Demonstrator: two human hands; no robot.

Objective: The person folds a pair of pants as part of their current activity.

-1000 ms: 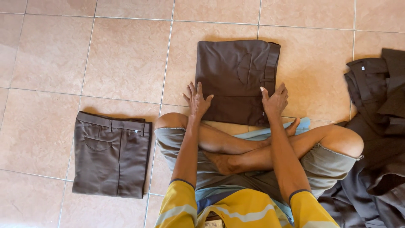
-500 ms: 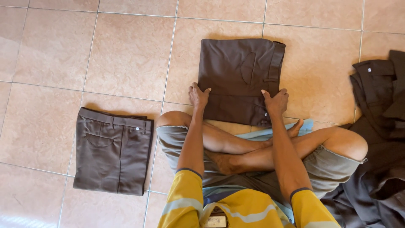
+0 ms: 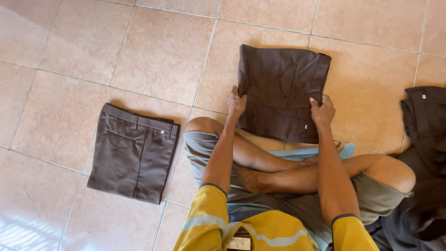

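I sit cross-legged on a tiled floor. In front of my knees lies a folded pair of dark brown trousers (image 3: 278, 88). My left hand (image 3: 236, 102) grips its left edge, fingers curled around the cloth. At the trousers' right side, my right hand (image 3: 322, 110) clasps the fabric just below the waistband. Both arms wear yellow sleeves with pale stripes.
A second folded pair of brown trousers (image 3: 132, 153) lies flat on the floor to my left. A heap of unfolded dark clothes (image 3: 425, 153) sits at my right, beside my knee. Tan floor tiles (image 3: 158, 51) spread all around.
Both hands went from lying flat on the near edge of the folded trousers to gripping its left and right sides. The view has shifted a little.
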